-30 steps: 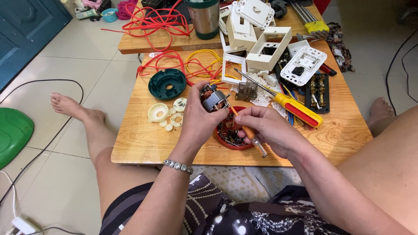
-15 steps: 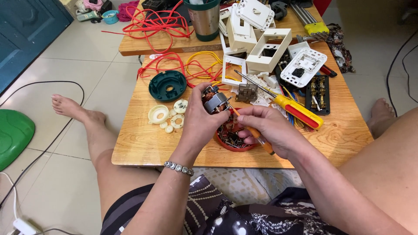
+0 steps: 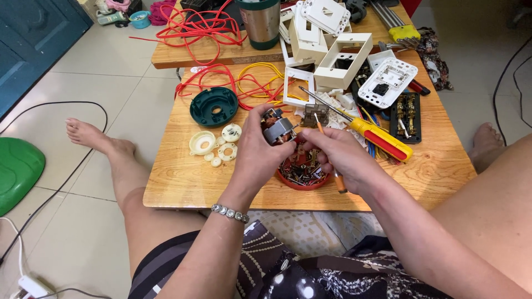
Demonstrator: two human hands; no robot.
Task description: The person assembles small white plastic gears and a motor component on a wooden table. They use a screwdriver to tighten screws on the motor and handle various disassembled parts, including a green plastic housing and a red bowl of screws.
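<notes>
Motor core [image 3: 278,128] sits gripped in the left hand [image 3: 260,152] above the red bowl [image 3: 302,178]; right hand [image 3: 338,158] closed around a small orange-handled screwdriver [image 3: 334,171].

I see a small grey motor core [image 3: 279,130], copper windings showing, tilted, held above the red dish. A thin orange-handled screwdriver [image 3: 328,152] is angled, tip up by the motor.

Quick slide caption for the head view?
Left hand holds a small motor; right hand works a screwdriver above a red dish of screws.
</notes>
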